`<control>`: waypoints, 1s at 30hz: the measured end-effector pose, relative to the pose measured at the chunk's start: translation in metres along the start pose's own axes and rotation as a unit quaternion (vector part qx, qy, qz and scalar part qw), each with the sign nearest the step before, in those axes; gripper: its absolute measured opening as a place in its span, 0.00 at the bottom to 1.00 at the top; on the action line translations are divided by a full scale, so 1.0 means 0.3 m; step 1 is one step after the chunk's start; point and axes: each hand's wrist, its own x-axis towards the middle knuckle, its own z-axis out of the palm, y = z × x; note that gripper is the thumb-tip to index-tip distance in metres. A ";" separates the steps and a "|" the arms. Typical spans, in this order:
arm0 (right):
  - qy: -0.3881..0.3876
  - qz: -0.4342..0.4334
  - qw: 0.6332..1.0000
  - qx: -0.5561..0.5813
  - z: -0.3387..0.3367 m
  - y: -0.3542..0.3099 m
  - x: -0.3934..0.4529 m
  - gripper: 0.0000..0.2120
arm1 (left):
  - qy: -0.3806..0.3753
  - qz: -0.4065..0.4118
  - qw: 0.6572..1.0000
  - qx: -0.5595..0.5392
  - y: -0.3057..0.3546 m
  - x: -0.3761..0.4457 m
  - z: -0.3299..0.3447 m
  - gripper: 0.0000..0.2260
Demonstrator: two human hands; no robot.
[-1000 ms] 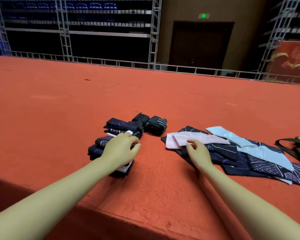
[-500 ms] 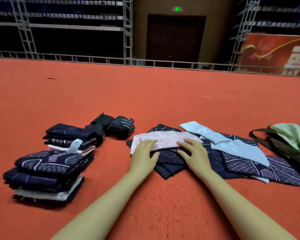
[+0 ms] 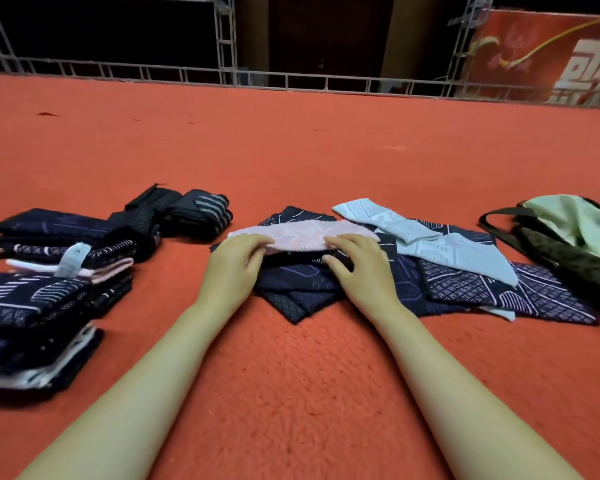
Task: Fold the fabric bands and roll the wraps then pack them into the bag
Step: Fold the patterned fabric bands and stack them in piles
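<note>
A pink fabric band [image 3: 300, 234] lies on top of a loose heap of dark navy patterned bands [image 3: 465, 289] in the middle of the red carpet. My left hand [image 3: 234, 268] grips the pink band's near edge at its left end. My right hand [image 3: 359, 268] grips the same edge toward its right end. A light blue band [image 3: 440, 249] lies across the heap to the right. Two stacks of folded bands [image 3: 39, 306] stand at the left. Black rolled wraps [image 3: 187, 213] sit behind those stacks. The dark bag [image 3: 568, 258] with a pale green lining lies open at the far right.
Red carpet [image 3: 291, 375] covers the whole raised platform, with open carpet in front of the heap and beyond it. A metal railing [image 3: 291, 81] runs along the platform's far edge. A red banner hangs behind it at the right.
My left hand left the folded stack at the left and came over to the pink band. Both hands now hold its near edge, and my view has dropped lower and nearer.
</note>
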 end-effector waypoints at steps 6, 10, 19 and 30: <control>0.051 -0.057 0.996 0.046 -0.056 -0.013 -0.017 0.08 | 0.084 -0.035 0.976 -0.198 0.210 -0.016 -0.087 0.07; 0.013 -0.031 0.996 0.082 -0.127 -0.053 -0.045 0.07 | 0.134 -0.088 0.944 -0.288 0.286 -0.014 -0.144 0.06; 0.071 0.061 0.955 0.281 -0.328 -0.114 -0.170 0.08 | 0.151 -0.240 0.869 -0.404 0.191 0.029 -0.164 0.07; 0.050 0.247 0.925 0.284 -0.233 0.002 -0.176 0.18 | 0.007 -0.273 0.921 -0.279 0.155 -0.030 -0.061 0.05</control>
